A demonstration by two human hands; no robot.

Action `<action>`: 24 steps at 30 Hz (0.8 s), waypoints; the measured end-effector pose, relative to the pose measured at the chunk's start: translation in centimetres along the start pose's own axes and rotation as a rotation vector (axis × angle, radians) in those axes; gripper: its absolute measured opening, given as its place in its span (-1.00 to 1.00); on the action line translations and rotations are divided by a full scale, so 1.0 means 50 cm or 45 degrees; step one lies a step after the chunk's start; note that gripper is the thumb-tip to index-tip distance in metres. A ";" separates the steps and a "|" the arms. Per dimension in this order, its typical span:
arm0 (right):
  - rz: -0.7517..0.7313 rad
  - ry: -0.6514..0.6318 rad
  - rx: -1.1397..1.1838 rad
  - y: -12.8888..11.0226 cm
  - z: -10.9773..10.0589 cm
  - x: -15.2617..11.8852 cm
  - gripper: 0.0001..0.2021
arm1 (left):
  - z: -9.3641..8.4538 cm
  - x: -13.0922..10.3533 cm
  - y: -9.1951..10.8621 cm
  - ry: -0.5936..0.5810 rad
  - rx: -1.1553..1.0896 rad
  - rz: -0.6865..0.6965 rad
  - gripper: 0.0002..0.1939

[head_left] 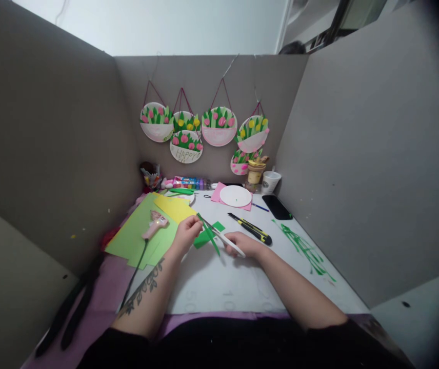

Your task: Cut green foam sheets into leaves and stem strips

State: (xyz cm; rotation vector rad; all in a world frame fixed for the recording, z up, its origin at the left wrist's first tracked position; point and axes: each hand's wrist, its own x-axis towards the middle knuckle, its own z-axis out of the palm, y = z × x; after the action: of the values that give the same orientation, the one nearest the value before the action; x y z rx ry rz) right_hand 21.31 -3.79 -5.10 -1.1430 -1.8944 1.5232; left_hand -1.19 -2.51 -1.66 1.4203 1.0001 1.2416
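Observation:
White-handled scissors are in my right hand, its fingers closed round the handles, with the blades pointing up and left. My left hand pinches a green paper strip near its upper end, and the strip crosses the scissor blades. Under the blades, a wider green paper piece shows between my hands, close to the white table top. Whether the blades are parted is too small to tell.
Green sheets, a yellow sheet and a pink glue gun lie left. A cutter, white plate, phone and green scraps lie beyond and right. Decorated plates hang on the grey partition.

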 end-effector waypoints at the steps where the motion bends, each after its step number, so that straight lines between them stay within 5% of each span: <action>1: 0.005 -0.005 0.002 -0.002 -0.001 -0.001 -0.94 | 0.000 0.000 0.000 -0.001 -0.006 -0.004 -0.84; 16: 0.008 0.110 -0.060 -0.009 -0.007 -0.008 -0.94 | -0.001 0.003 -0.011 -0.032 -0.047 -0.015 -0.82; 19: -0.012 0.280 -0.125 -0.005 -0.014 -0.005 -0.88 | 0.000 0.004 -0.010 -0.028 -0.040 -0.014 -0.82; 24: 0.049 0.825 -0.568 0.003 -0.073 -0.006 -0.71 | 0.001 0.004 -0.008 -0.026 -0.054 -0.017 -0.84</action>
State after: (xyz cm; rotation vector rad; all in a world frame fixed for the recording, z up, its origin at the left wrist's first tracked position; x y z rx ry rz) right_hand 24.35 -1.94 -4.15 -1.6231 -1.7709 0.6136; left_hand -1.09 -2.25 -2.00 1.3890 0.9626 1.2295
